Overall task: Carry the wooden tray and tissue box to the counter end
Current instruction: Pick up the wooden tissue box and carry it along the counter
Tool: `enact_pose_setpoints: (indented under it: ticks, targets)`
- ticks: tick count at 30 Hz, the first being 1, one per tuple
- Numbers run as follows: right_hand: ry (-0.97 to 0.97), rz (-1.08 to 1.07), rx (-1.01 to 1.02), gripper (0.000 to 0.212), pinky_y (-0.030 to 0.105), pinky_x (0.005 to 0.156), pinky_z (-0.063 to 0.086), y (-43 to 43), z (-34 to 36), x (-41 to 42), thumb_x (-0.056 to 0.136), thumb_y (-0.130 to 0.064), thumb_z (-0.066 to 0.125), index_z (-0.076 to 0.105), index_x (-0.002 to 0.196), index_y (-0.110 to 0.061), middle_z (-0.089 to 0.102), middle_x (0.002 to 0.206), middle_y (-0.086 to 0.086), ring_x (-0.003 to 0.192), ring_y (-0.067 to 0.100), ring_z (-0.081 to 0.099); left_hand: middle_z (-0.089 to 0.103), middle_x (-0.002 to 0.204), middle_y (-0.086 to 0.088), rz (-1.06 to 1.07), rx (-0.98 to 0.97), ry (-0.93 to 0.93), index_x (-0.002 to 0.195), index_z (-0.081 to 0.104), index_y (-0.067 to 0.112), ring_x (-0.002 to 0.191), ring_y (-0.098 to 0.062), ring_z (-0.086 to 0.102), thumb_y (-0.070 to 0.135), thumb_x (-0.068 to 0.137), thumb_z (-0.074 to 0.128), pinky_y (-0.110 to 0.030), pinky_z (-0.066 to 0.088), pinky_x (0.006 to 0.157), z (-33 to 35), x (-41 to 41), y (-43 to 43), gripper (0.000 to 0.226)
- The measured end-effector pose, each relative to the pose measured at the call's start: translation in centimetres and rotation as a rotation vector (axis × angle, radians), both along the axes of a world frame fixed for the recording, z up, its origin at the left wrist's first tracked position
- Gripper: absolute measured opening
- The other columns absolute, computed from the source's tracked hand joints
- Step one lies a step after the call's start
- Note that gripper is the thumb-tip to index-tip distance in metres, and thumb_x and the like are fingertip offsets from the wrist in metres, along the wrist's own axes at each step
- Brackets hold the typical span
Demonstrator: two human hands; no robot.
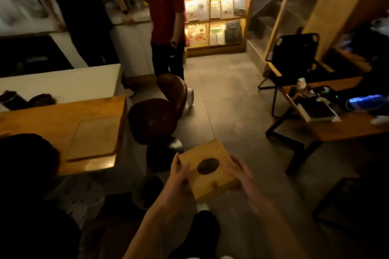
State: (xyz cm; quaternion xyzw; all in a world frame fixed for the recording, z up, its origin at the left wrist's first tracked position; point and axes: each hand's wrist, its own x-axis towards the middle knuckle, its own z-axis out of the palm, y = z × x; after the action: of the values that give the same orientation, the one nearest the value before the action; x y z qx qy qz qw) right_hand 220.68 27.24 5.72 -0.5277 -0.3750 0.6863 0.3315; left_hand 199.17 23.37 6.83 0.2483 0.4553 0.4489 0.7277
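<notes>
Brown stools (155,120) flank the counter (63,124); both hands (179,176) hold tissue box (208,169).

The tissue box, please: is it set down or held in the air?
Held: both hands grip the tissue box above the floor.

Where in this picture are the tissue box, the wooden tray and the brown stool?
tissue box (212,176): head view, on its wooden top beside the dark oval opening.
wooden tray (92,139): head view, on its flat inner surface, lying on the counter.
brown stool (153,121): head view, on the round seat.
</notes>
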Motion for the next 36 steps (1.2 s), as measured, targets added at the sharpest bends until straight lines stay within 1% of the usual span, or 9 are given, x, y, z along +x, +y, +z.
enact_pose_setpoints:
  ticks: [5, 8, 11, 14, 19, 28, 30, 32, 36]
  targets:
    - [-0.102, 0.256, 0.07, 0.048, 0.036, 0.086, 0.057, 11.1, 1.5, -2.4, 0.087, -0.049, 0.067, 0.052, 0.131, -0.041, 0.056, 0.13, -0.001, 0.112, 0.022, 0.06, 0.055, 0.139, -0.012, 0.099, 0.012, 0.055, 0.138, 0.04, 0.043, 0.119, -0.037, 0.06, 0.067, 0.079, 0.061, -0.064, 0.048, 0.095, -1.9, -1.8, 8.4, 0.067]
    - [-0.112, 0.295, 0.115, 0.049, 0.026, 0.077, 0.055, 18.1, 1.9, -3.7, 0.089, -0.055, 0.061, 0.052, 0.133, -0.037, 0.055, 0.131, 0.002, 0.111, 0.021, 0.06, 0.058, 0.135, -0.011, 0.276, -0.075, 0.072, 0.135, 0.044, 0.044, 0.116, -0.038, 0.062, 0.072, 0.074, 0.066, -0.063, 0.05, 0.092, -2.5, -2.2, 14.2, 0.071]
    - [-0.015, 0.224, 0.044, 0.083, 0.046, 0.096, 0.054, 24.4, 1.7, -5.7, 0.074, -0.072, 0.068, 0.044, 0.143, -0.033, 0.052, 0.139, 0.006, 0.119, 0.03, 0.058, 0.06, 0.127, -0.01, 0.469, -0.143, 0.078, 0.134, 0.044, 0.036, 0.11, -0.037, 0.065, 0.065, 0.078, 0.067, -0.062, 0.053, 0.087, -1.5, -2.5, 19.2, 0.067]
    - [0.126, 0.187, -0.073, 0.086, 0.06, 0.102, 0.047, 29.0, 0.8, -8.4, 0.075, -0.061, 0.07, 0.029, 0.149, -0.043, 0.047, 0.141, 0.0, 0.124, 0.031, 0.054, 0.058, 0.12, -0.009, 0.671, -0.172, -0.021, 0.128, 0.039, 0.032, 0.104, -0.035, 0.064, 0.046, 0.093, 0.056, -0.055, 0.056, 0.082, -0.7, -3.1, 23.1, 0.041]
    - [0.087, 0.427, -0.105, 0.076, 0.05, 0.088, 0.056, 35.7, -0.8, -14.3, 0.079, -0.05, 0.076, 0.037, 0.144, -0.042, 0.058, 0.137, 0.003, 0.117, 0.028, 0.061, 0.054, 0.124, -0.01, 0.888, -0.18, 0.038, 0.125, 0.038, 0.032, 0.109, -0.036, 0.06, 0.046, 0.087, 0.062, -0.06, 0.054, 0.086, -1.2, -5.6, 28.8, 0.047]
    - [0.037, 1.078, -0.22, 0.092, 0.064, 0.106, 0.042, 49.2, -2.1, -23.2, 0.074, -0.05, 0.083, 0.026, 0.146, -0.055, 0.047, 0.145, -0.003, 0.123, 0.029, 0.057, 0.055, 0.127, -0.013, 1.257, -0.308, 0.023, 0.123, 0.047, 0.032, 0.109, -0.038, 0.062, 0.052, 0.075, 0.068, -0.047, 0.059, 0.075, -0.5, -8.8, 32.8, 0.056]
    - [-0.052, 1.217, -0.09, 0.074, 0.055, 0.111, 0.038, 50.9, -1.8, -25.6, 0.092, -0.042, 0.066, 0.022, 0.152, -0.044, 0.04, 0.149, -0.006, 0.129, 0.023, 0.047, 0.057, 0.126, -0.013, 1.362, -0.341, 0.011, 0.123, 0.051, 0.031, 0.109, -0.038, 0.062, 0.054, 0.078, 0.064, -0.054, 0.057, 0.083, -0.2, -9.2, 32.8, 0.052]
    - [-0.052, 1.344, -0.047, 0.047, 0.042, 0.103, 0.045, 51.7, -1.1, -27.7, 0.101, -0.032, 0.05, 0.037, 0.147, -0.036, 0.043, 0.148, -0.003, 0.133, 0.023, 0.045, 0.061, 0.124, -0.011, 1.413, -0.383, 0.037, 0.123, 0.055, 0.034, 0.109, -0.035, 0.062, 0.057, 0.082, 0.058, -0.054, 0.054, 0.088, 0.1, -9.4, 32.5, 0.047]
    - [-0.017, 1.559, -0.044, 0.038, 0.026, 0.085, 0.055, 52.3, 0.1, -32.2, 0.097, -0.048, 0.051, 0.055, 0.134, -0.039, 0.065, 0.126, -0.012, 0.117, 0.009, 0.062, 0.068, 0.122, -0.007, 1.423, -0.332, 0.117, 0.121, 0.059, 0.036, 0.108, -0.028, 0.066, 0.061, 0.085, 0.051, -0.044, 0.05, 0.086, 1.0, -12.0, 32.6, 0.044]
